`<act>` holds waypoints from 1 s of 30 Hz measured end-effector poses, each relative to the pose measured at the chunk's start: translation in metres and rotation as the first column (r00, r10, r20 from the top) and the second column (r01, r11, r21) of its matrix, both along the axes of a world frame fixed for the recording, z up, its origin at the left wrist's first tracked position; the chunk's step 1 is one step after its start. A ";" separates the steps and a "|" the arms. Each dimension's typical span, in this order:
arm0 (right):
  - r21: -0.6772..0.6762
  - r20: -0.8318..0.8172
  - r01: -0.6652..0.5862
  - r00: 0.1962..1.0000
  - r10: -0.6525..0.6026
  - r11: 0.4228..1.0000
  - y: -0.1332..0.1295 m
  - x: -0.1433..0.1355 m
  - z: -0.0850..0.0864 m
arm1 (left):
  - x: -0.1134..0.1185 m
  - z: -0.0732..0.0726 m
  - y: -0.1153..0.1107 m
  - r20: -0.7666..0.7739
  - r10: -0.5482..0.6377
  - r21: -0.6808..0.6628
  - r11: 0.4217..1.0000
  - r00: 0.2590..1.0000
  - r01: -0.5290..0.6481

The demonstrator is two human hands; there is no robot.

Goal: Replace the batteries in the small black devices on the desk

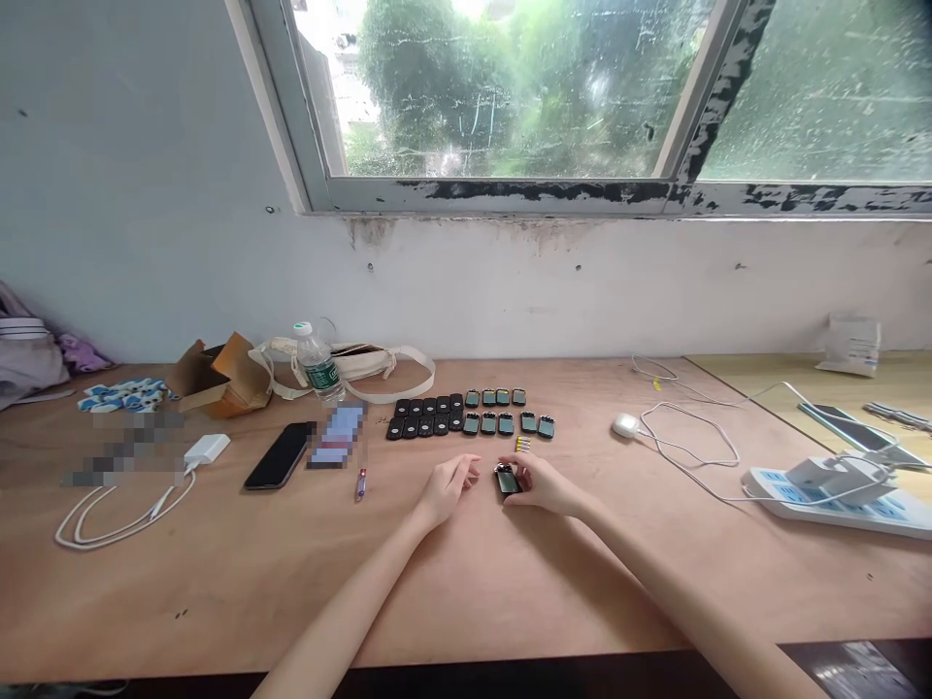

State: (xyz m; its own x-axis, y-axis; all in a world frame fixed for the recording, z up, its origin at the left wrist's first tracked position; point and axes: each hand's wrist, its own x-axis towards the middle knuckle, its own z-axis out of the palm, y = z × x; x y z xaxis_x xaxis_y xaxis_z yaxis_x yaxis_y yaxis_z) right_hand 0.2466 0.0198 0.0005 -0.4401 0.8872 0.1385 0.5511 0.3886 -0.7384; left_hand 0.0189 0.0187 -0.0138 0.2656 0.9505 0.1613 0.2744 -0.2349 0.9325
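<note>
My right hand (540, 483) grips a small black device with a greenish-grey screen (508, 481), thumb and fingers at its right side, low over the wooden table (466, 592). To its left, my left hand (446, 487) rests on the table with its fingers loosely stretched out, holding nothing. Just beyond the right hand lie small yellow-and-silver cylinders like batteries (522, 445). Behind them, similar small screen devices (506, 423) lie in two rows. Beside these, on the left, are two rows of flat black rounded pieces (425, 426), each with a pale dot.
Left of the hands lie a small pen-like item (361, 483) and a black phone (280, 456). Behind stand a water bottle (320, 367), a white strap bag (364, 364) and an open cardboard box (222, 377). A power strip (837, 505) with white cables (735, 442) is at right.
</note>
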 end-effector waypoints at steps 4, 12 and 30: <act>0.051 -0.073 0.033 0.997 -0.029 0.998 -0.009 -0.021 -0.007 | 0.002 -0.001 0.001 0.081 0.026 -0.093 0.995 0.996 -0.018; 0.025 -0.241 -0.004 0.970 0.010 1.000 -0.012 -0.042 -0.020 | 0.004 0.002 0.003 0.346 0.051 -0.349 0.934 0.937 0.078; 0.131 -0.290 0.303 0.922 -0.256 0.944 -0.019 -0.064 -0.027 | 0.005 0.005 0.002 0.393 0.314 -0.475 0.874 0.864 -0.101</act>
